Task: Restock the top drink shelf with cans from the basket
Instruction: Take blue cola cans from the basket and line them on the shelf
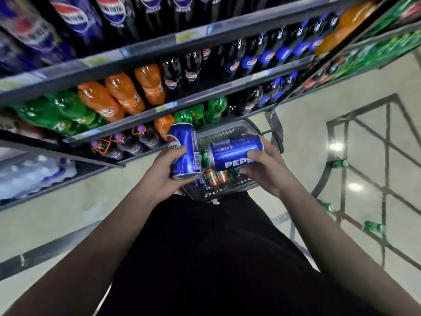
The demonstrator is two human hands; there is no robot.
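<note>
Nearest to the person, both hands are full: the left hand [169, 172] has its fingers curled round a blue Pepsi can [184, 151] held roughly upright, tipped a little away from the body, while the right hand [265, 167] wraps a second blue can [235, 155] lying on its side, its long axis running left to right with the top end pointing toward the first can. The two cans sit just beside each other, not quite touching as far as I can tell. Directly beneath them is the grey basket [230, 133] on the floor, with small orange and green cans [216, 176] showing in it. Beyond the basket rise the shelves of bottles [125, 92] — orange, green and dark cola — and the top drink shelf lies up and forward of both hands, out of view above. So I'd judge the coming move is a lift — the left can is already near standing, the right needs turning upright first.
</note>
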